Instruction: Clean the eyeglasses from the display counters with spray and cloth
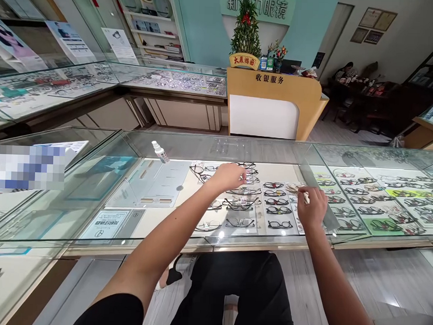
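Note:
My left hand [230,177] reaches over the glass counter, its fingers curled closed above a column of eyeglasses [241,203]. What sits between those fingertips, if anything, is hidden. Right of it, my right hand [312,206] is closed on a crumpled pale cloth [296,188]. Between the hands lies a column of dark-framed eyeglasses [277,201] on a white panel. Another pair with dark temples [197,171] lies just left of my left hand. A small white spray bottle [160,152] stands farther to the left.
The glass display counter [185,246] runs across in front of me, with more eyeglasses [357,191] at the right. A printed sign [109,225] lies at the left. Beyond stands a wooden cashier desk [237,82] with a plant [245,35]. Someone [343,72] sits at the far right.

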The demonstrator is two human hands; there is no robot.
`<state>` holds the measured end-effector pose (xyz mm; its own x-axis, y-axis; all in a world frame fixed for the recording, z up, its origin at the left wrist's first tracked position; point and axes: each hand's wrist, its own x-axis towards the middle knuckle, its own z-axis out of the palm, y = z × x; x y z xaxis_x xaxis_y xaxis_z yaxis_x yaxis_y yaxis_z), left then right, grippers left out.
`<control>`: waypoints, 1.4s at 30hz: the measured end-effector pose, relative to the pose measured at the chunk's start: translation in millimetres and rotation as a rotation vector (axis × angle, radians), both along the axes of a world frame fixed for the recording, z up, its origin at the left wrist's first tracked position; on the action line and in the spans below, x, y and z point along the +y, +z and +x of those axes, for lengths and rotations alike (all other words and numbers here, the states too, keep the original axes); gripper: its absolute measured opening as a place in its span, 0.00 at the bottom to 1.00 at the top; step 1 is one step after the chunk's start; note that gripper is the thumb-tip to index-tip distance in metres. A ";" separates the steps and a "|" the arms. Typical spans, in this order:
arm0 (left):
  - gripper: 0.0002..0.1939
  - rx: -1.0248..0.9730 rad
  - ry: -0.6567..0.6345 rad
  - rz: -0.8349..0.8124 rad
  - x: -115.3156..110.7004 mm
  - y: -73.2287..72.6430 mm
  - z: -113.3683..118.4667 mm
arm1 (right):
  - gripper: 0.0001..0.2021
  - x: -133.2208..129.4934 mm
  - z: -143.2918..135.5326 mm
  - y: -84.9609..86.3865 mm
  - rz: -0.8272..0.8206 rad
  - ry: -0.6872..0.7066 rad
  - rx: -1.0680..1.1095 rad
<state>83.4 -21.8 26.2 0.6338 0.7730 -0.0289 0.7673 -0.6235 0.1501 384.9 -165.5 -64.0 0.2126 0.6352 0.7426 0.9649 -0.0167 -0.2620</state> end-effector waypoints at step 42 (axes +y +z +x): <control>0.24 -1.454 0.257 -0.646 7.6 -22.5 -58.2 | 0.19 98.5 -180.4 65.7 -0.339 0.794 1.014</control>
